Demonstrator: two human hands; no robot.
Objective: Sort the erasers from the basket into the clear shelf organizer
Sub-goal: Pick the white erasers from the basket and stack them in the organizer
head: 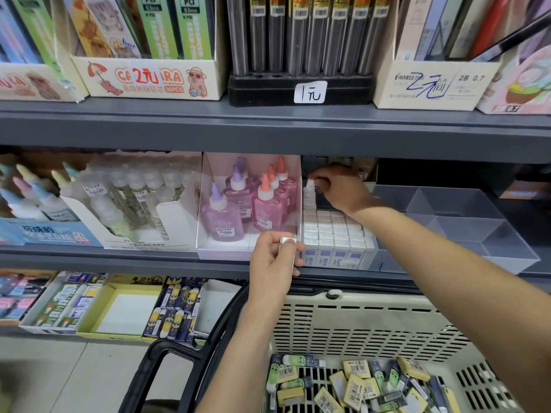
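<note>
A cream plastic basket [357, 323] at the bottom right holds several loose erasers [354, 386] in yellow, green and dark sleeves. On the middle shelf a clear organizer [507, 251] has its left compartment packed with rows of white erasers [334, 234] in blue sleeves. My right hand [340, 186] reaches to the back of that compartment, fingers pinched on a white eraser [310, 183] at the back row. My left hand [274, 263] hovers in front of the shelf edge, holding a small stack of white erasers [288, 241] upright.
Pink glue bottles [253, 201] in a white box stand just left of the organizer. Clear glue bottles [128, 195] sit further left. The organizer's right compartments [465, 210] hold nothing. Boxes of erasers [176, 311] fill the lower shelf. The basket's black handle [167, 362] hangs at the bottom left.
</note>
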